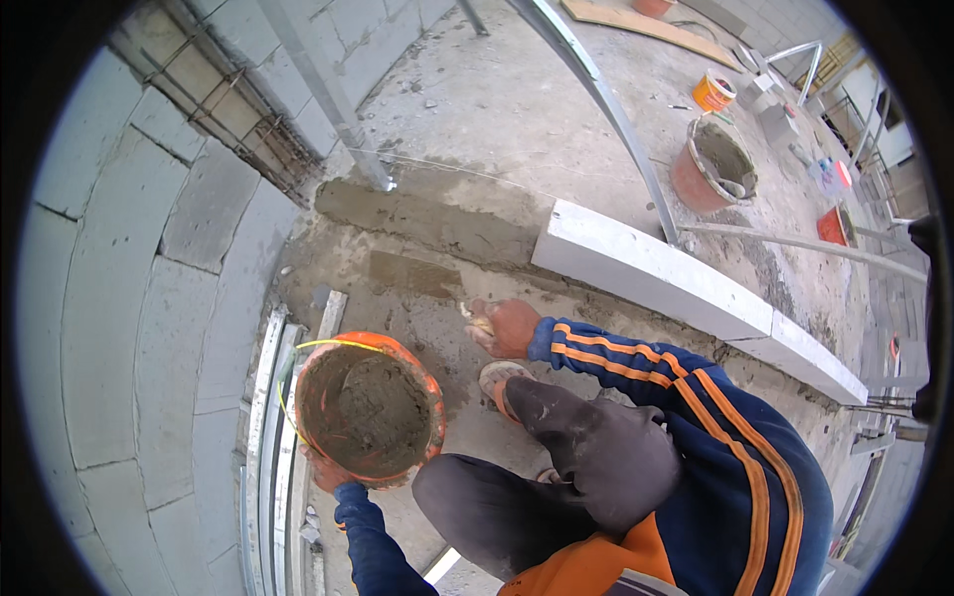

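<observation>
An orange bucket (435,389) with a yellow-green cord handle stands left of my knees, partly filled with wet grey mortar (383,412). My left hand (326,471) is closed on its near left rim. Out in front of my right knee, my right hand (509,328) is closed around a pale, mortar-smeared handle (481,323); what it belongs to is hard to make out. Past that hand, a strip of mortar (427,223) runs along the floor to a row of white blocks (636,260). A brownish rectangular patch (412,273) shows on the floor before the strip.
A grey block wall (119,298) rises on the left, with metal profiles (283,447) lying along its foot. Slanting metal props (596,89) stand ahead, with a taut string (457,171) over the strip. Farther right are another mortar bucket (691,174) and a small orange-yellow pail (713,94).
</observation>
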`<action>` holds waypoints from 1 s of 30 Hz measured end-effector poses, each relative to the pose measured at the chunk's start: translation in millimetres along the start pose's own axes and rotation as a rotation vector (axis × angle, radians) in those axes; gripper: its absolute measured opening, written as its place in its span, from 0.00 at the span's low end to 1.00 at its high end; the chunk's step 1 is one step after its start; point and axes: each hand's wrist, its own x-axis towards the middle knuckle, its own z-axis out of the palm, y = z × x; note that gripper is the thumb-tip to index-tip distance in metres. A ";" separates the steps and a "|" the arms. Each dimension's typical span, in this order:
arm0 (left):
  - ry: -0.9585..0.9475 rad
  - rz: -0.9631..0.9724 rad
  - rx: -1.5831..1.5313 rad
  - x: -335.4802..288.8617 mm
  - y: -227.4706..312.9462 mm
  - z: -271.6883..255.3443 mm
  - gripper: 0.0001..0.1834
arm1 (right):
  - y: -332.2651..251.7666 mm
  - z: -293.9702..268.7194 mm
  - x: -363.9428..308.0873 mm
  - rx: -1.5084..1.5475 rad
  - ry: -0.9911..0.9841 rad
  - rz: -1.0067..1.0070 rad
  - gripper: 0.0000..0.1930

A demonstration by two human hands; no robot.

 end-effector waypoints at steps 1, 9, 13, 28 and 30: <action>-0.028 -0.006 0.137 4.6 -5.0 2.8 0.35 | -16.7 -14.6 -8.4 0.205 0.135 -0.174 0.24; 0.036 -0.049 0.169 22.7 6.2 0.9 0.62 | -142.0 -71.9 16.9 -0.111 -0.742 -0.367 0.21; 0.054 -0.078 0.152 17.4 17.2 -1.1 0.63 | -129.4 -93.0 -10.6 -0.102 -0.814 -0.295 0.20; -0.568 -0.483 -0.223 -24.7 -3.1 -67.0 0.38 | -18.1 -165.3 -154.1 0.589 -0.300 0.058 0.21; -0.726 -0.930 -0.473 -49.1 42.4 -101.9 0.34 | -10.9 -171.6 -183.5 0.747 -0.240 0.267 0.21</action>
